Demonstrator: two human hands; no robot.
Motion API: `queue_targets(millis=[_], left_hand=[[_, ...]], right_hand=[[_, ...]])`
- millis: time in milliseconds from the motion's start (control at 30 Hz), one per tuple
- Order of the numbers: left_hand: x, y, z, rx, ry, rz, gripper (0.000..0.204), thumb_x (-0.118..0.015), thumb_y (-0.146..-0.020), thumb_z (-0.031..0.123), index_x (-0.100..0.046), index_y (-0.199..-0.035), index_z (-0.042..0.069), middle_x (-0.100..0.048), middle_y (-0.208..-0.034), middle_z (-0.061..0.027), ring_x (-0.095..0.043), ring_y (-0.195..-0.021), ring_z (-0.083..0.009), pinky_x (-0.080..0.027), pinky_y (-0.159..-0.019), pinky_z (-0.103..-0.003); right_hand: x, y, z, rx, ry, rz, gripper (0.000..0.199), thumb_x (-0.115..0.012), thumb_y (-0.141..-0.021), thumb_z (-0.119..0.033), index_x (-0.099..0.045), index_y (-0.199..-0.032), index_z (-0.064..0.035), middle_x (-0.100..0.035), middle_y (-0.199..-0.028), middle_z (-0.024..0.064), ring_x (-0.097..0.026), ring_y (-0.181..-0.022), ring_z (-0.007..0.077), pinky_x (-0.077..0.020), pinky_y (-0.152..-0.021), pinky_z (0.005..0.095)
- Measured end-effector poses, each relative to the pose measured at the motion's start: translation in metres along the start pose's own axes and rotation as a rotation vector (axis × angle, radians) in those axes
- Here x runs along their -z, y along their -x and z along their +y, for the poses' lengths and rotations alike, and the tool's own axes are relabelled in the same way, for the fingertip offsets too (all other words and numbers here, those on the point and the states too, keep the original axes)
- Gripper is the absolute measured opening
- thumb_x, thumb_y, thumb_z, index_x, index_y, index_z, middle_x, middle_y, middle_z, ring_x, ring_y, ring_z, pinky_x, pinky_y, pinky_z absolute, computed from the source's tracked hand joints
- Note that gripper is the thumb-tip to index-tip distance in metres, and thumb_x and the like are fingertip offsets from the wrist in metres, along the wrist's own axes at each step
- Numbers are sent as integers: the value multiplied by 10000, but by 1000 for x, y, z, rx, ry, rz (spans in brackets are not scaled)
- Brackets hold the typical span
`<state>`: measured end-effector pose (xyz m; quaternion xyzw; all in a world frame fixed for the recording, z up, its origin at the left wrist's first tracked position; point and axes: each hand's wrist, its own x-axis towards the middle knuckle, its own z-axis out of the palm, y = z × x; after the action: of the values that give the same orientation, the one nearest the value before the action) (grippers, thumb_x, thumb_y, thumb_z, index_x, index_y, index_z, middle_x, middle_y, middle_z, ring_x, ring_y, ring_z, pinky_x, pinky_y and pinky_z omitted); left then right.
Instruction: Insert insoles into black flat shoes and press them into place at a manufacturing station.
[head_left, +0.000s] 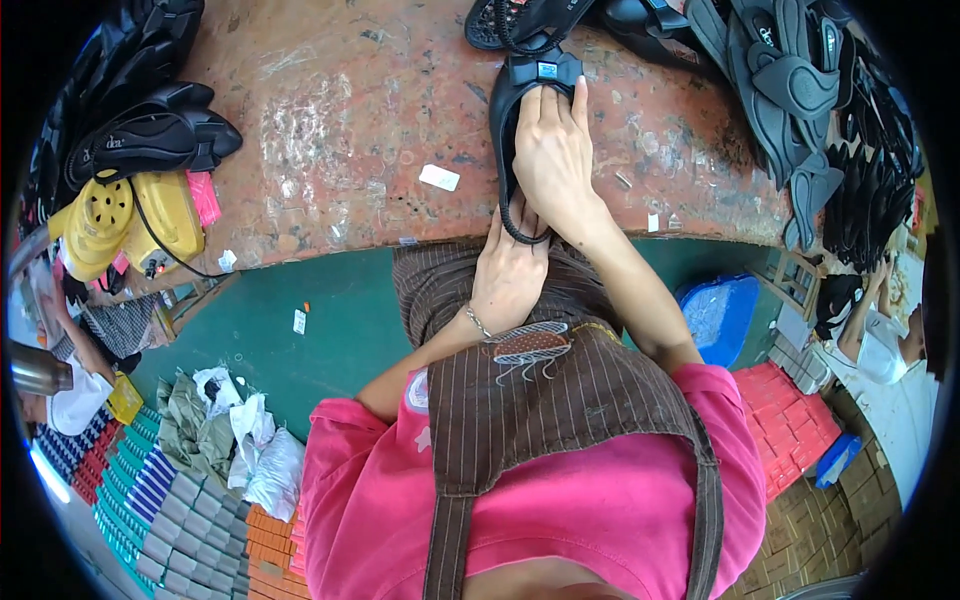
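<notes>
A black sandal (510, 95) lies lengthwise on the reddish stone worktop (340, 120), its heel hanging over the near edge. My right hand (555, 155) presses flat on top of it, fingers pointing away toward a small tag at the strap. My left hand (510, 275), with a thin bracelet at the wrist, grips the heel end from below the table edge. I wear a pink shirt and a brown striped apron (560, 400).
Piles of black sandals lie at the back right (800, 80) and back left (150, 130). A yellow power tool (125, 215) with a cord sits at the left. A white label (439, 178) lies on the worktop. Stacked boxes (150, 500), cloth and a blue bin (725, 315) stand on the floor. A person sits at the right (880, 330).
</notes>
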<state>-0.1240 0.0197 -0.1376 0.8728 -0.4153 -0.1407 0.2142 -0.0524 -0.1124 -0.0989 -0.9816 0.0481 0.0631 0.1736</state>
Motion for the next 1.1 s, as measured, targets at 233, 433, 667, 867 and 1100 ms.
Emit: queue_targets(millis=[233, 433, 667, 867, 1100], left_hand=[[-1, 0, 2, 65, 121, 44, 567, -543, -851, 162, -492, -1341, -118, -397, -1487, -274, -312, -1430, -413, -246, -1187, -509], [3, -3, 2, 41, 72, 11, 524, -546, -837, 115, -531, -1310, -109, -469, -1426, -279, -370, -1385, -440, -269, -1179, -516], [-5, -2, 1, 36, 47, 49, 548, -502, -852, 84, -441, -1355, -127, -424, -1458, -267, -319, -1422, -421, -281, -1161, -518], [4, -9, -1, -6, 29, 76, 622, -598, -882, 93, -375, -1417, -133, -378, -1470, -314, -335, -1400, -444, -325, -1141, -488], [51, 30, -19, 251, 212, 254, 751, -732, -852, 198, -369, -1467, -33, -474, -1446, -236, -437, -1305, -486, -298, -1135, -522]], right_hand=[[8, 12, -1, 184, 120, 183, 485, -526, -803, -56, -482, -1224, 181, -603, -1130, 303, -584, -1127, 403, -240, -1161, 562], [-17, -1, 11, 75, 282, 142, 551, -500, -828, -65, -430, -1319, 175, -518, -1324, 295, -484, -1276, 385, -159, -1165, 622], [-37, -16, 27, 97, 209, 303, 207, -488, -873, -110, -627, -970, 9, -631, -938, 126, -641, -949, 253, -166, -1176, 597], [-30, -26, 27, 168, 204, 261, 221, -507, -845, -114, -662, -877, 41, -617, -831, 162, -650, -871, 310, -135, -1132, 704], [88, 28, 137, 15, -864, 588, 226, -582, -855, -22, -745, -1010, -34, -740, -854, 88, -700, -781, 143, -555, -750, 305]])
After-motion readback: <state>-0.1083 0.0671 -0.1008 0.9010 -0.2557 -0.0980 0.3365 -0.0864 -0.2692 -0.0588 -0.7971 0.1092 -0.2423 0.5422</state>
